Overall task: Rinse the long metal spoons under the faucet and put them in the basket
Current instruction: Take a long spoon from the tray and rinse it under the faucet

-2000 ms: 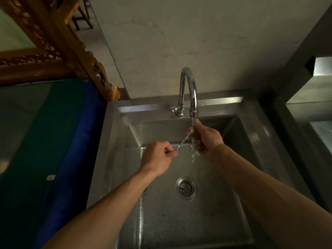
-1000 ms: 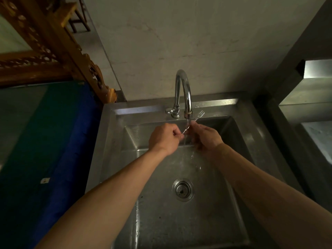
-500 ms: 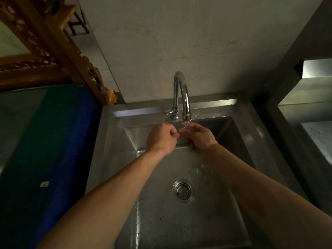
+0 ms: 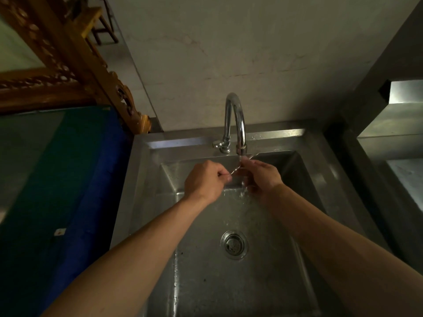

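Both hands hold one thin long metal spoon [image 4: 235, 169] under the spout of the chrome faucet [image 4: 235, 115]. My left hand [image 4: 206, 179] pinches the handle end, fingers closed. My right hand [image 4: 263, 177] grips the other end right below the spout, and a short tip sticks out beyond its fingers. Water [image 4: 242, 189] runs down over the right hand into the steel sink [image 4: 142, 179]. Most of the spoon is hidden by the fingers. No basket is in view.
The drain [image 4: 234, 244] sits in the middle of the wet basin. A blue and green surface [image 4: 68, 179] lies left of the sink, with a carved wooden frame [image 4: 68, 65] behind it. A steel unit [image 4: 393, 124] stands at the right. A pale wall rises behind the faucet.
My left hand has come up and right toward the spout, closing the gap to my right hand. The spoon has stayed under the running water.
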Action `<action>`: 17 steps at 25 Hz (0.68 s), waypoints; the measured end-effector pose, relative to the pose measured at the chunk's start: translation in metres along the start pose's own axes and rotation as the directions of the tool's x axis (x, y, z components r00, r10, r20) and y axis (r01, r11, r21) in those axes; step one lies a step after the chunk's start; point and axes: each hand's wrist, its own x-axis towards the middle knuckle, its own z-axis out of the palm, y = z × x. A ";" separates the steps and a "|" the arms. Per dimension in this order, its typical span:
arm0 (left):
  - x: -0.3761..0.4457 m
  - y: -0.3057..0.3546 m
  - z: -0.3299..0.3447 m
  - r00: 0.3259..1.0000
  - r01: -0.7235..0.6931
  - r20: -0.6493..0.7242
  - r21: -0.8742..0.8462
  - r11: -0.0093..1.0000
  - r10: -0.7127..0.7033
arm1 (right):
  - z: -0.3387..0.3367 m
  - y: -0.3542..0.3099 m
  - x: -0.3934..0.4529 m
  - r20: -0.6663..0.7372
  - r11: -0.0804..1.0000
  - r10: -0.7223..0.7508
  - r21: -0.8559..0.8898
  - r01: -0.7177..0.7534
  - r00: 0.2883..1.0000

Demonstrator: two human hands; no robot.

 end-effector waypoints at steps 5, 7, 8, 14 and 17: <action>0.003 0.000 -0.007 0.990 -0.107 -0.055 0.284 0.953 0.128 | -0.016 -0.006 0.003 -0.154 0.990 -0.057 0.117 0.075 0.986; 0.003 -0.005 -0.010 0.964 -0.210 -0.056 0.431 0.878 0.258 | -0.031 -0.004 0.003 -0.156 0.985 -0.160 -0.085 0.148 0.975; 0.003 -0.007 -0.012 0.951 -0.250 -0.039 0.492 0.834 0.307 | -0.037 -0.003 0.006 -0.087 0.929 -0.235 -0.314 0.197 0.968; 0.002 -0.004 -0.009 0.868 -0.416 0.073 0.645 0.641 0.490 | -0.018 0.002 0.009 0.352 0.422 -0.247 -0.800 0.427 0.903; 0.004 -0.005 -0.008 0.832 -0.449 0.073 0.669 0.592 0.549 | -0.008 0.009 0.009 0.343 0.698 -0.184 -0.614 0.368 0.921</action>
